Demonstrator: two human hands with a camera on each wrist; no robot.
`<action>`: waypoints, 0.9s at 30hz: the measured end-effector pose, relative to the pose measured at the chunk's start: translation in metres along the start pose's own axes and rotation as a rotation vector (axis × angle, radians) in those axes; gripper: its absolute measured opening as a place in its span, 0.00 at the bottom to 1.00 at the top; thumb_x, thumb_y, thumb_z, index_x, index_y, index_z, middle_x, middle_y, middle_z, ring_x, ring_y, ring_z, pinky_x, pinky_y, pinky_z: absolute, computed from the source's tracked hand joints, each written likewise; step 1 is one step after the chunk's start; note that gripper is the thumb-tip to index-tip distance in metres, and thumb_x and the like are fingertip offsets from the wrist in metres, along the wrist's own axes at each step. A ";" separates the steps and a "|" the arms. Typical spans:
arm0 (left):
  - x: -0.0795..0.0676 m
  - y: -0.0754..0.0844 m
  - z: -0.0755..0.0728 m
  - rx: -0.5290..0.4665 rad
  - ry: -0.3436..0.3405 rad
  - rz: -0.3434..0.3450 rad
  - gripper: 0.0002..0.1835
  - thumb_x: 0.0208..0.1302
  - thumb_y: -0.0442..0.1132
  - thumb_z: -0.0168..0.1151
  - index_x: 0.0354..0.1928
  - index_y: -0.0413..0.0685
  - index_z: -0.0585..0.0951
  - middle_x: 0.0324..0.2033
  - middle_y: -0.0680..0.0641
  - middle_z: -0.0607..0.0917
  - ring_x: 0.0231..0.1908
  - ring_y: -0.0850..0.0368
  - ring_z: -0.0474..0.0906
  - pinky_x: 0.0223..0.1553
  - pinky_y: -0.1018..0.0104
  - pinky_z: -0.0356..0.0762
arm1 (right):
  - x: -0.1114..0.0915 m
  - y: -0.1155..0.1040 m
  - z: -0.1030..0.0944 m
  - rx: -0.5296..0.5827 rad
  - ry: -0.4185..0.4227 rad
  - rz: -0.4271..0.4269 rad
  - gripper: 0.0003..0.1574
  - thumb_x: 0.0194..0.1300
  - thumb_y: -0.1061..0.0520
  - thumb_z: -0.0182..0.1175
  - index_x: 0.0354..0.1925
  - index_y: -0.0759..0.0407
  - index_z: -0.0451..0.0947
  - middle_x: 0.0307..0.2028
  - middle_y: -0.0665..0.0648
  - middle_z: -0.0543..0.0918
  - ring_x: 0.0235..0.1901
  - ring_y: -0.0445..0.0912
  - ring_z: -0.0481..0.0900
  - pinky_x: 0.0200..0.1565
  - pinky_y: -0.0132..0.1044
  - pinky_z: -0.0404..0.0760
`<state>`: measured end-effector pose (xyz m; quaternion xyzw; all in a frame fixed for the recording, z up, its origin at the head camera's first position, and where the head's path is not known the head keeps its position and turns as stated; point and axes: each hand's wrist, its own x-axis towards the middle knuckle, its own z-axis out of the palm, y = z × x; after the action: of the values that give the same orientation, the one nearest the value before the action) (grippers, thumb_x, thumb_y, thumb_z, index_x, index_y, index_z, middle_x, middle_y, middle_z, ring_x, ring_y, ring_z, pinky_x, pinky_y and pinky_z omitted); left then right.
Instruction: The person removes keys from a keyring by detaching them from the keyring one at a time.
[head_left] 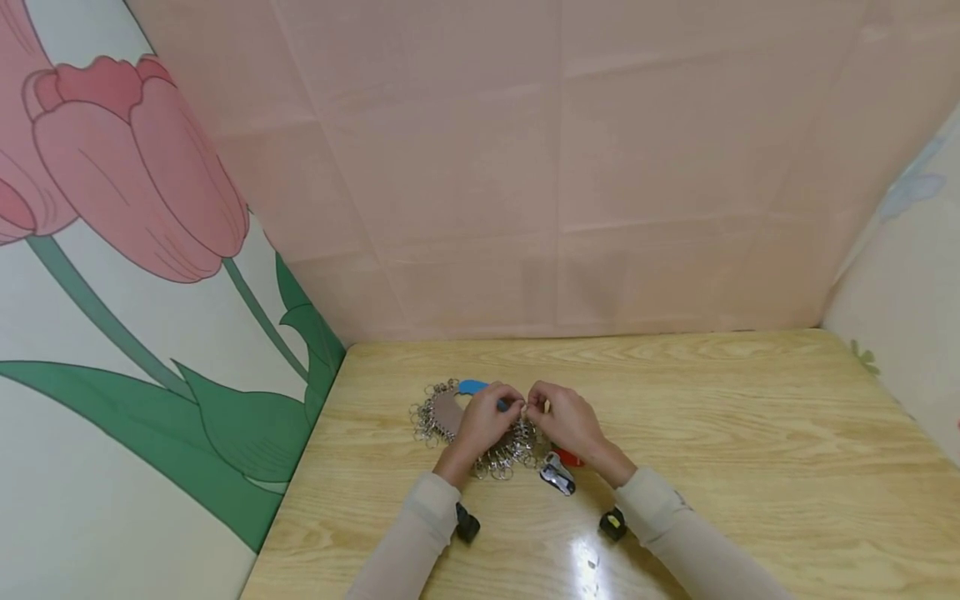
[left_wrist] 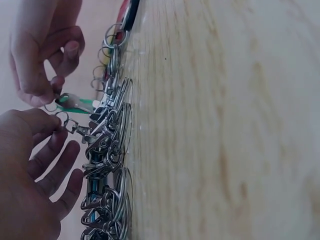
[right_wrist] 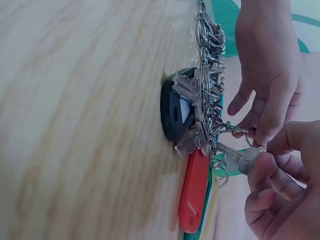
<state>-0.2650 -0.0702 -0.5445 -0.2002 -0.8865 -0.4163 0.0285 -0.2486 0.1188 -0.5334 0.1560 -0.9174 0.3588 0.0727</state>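
Observation:
In the head view, my left hand (head_left: 483, 421) and right hand (head_left: 568, 417) meet above a brown curved holder (head_left: 447, 412) edged with many metal clasps and split rings. My left thumb and index finger pinch a split ring (left_wrist: 62, 117) joined to one of its swivel clasps (left_wrist: 77, 128); the other left fingers are spread. Right beside it, my right hand (right_wrist: 285, 185) pinches a silver key (right_wrist: 246, 161) by its head, close to a thin ring. Something green (right_wrist: 232, 165) shows behind the key. Whether the two rings are linked cannot be made out.
A blue tag (head_left: 472, 387) lies at the holder's back edge. Near my right wrist are a black key fob (right_wrist: 172, 112) with keys and a red tag (right_wrist: 194, 192). Pale walls and a pink cloth (head_left: 555, 167) border the wooden table (head_left: 750, 433).

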 end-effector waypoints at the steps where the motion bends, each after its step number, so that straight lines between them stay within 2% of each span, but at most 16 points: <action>1: 0.000 0.000 0.000 -0.004 0.000 -0.001 0.07 0.79 0.42 0.63 0.48 0.52 0.89 0.43 0.49 0.86 0.35 0.58 0.81 0.36 0.69 0.80 | 0.000 0.000 0.000 0.001 0.002 0.001 0.02 0.67 0.58 0.67 0.38 0.55 0.83 0.30 0.48 0.85 0.20 0.38 0.73 0.23 0.33 0.71; 17: -0.001 0.000 -0.003 -0.033 -0.010 -0.009 0.07 0.79 0.41 0.63 0.47 0.50 0.89 0.43 0.49 0.85 0.38 0.57 0.82 0.39 0.69 0.81 | 0.001 0.000 -0.010 -0.016 0.021 -0.011 0.04 0.65 0.57 0.70 0.35 0.50 0.82 0.28 0.46 0.84 0.18 0.37 0.70 0.22 0.32 0.69; 27: -0.001 0.000 -0.003 -0.041 -0.004 -0.014 0.07 0.79 0.41 0.63 0.48 0.50 0.88 0.43 0.50 0.86 0.38 0.60 0.82 0.41 0.68 0.82 | 0.002 0.001 -0.019 -0.031 0.029 -0.028 0.03 0.65 0.60 0.68 0.37 0.51 0.83 0.28 0.46 0.85 0.16 0.37 0.69 0.20 0.31 0.66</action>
<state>-0.2644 -0.0727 -0.5426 -0.1955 -0.8792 -0.4341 0.0197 -0.2506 0.1315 -0.5196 0.1625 -0.9194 0.3458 0.0935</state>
